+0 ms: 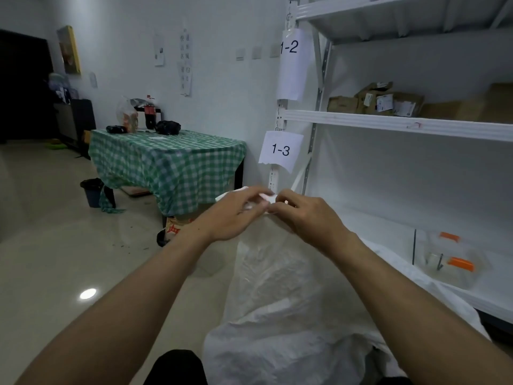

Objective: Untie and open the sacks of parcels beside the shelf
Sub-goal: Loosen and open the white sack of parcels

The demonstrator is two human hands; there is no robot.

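white woven sack, soft and slack, beside the shelf; left hand and right hand pinch its tied neck, likely the best hold.

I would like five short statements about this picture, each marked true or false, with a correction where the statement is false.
1. The left hand and the right hand both pinch the gathered top of the white woven plastic sack. True.
2. The table by the wall wears a plain red cloth. False: it wears a green-and-white checked cloth.
3. Paper labels reading 1-2 and 1-3 hang on the white metal shelf. True.
4. The brown cardboard parcels lie on the floor. False: they lie on a shelf board.
5. The sack's mouth is wide open. False: it is gathered shut between the fingers.
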